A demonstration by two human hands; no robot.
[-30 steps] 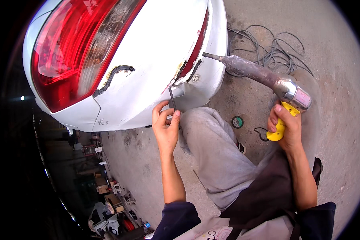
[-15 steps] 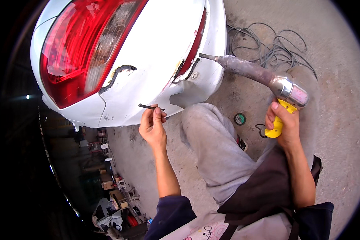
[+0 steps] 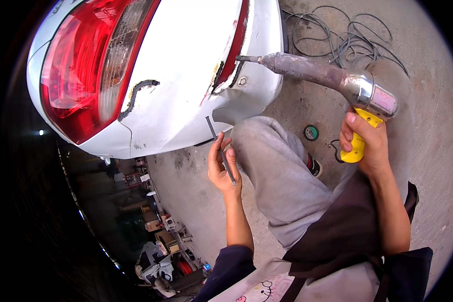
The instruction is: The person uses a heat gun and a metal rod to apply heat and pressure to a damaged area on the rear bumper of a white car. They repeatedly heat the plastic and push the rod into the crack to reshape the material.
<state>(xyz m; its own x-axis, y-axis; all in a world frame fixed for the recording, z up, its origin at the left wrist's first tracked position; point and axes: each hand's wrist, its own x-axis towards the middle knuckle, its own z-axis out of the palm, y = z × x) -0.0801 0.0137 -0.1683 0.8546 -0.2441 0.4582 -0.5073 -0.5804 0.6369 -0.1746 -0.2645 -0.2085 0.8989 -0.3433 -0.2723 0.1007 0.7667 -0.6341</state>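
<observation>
While the thumb and fingers of the left hand (image 3: 224, 170) pinch a thin dark rod (image 3: 213, 130) partway along its length, the fingers of the right hand (image 3: 370, 140) are wrapped around the yellow handle (image 3: 355, 149) of a hot-air tool (image 3: 312, 69). The rod slants, its upper tip lying in front of the white bumper (image 3: 178, 113); the tool's narrow nozzle (image 3: 248, 59) points left, its end in front of the bumper beside the red reflector (image 3: 238, 38). Whether either tip touches the bumper, I cannot tell. The work looks only partly done: a curved dark bead (image 3: 135, 92) already lies on the bumper next to the tail lamp (image 3: 80, 65), and dark lines edge the breaks by the reflector, yet all of them look rough, and the notched edge below the reflector shows no such bead, so that stretch and any smoothing seem left. Farther out, a raised knee in grey trousers (image 3: 272, 161) stands near the left hand, a round green-centred disc (image 3: 311, 132) lies on the concrete floor (image 3: 186, 181), and a loose cable (image 3: 355, 38) is coiled beyond the tool.
</observation>
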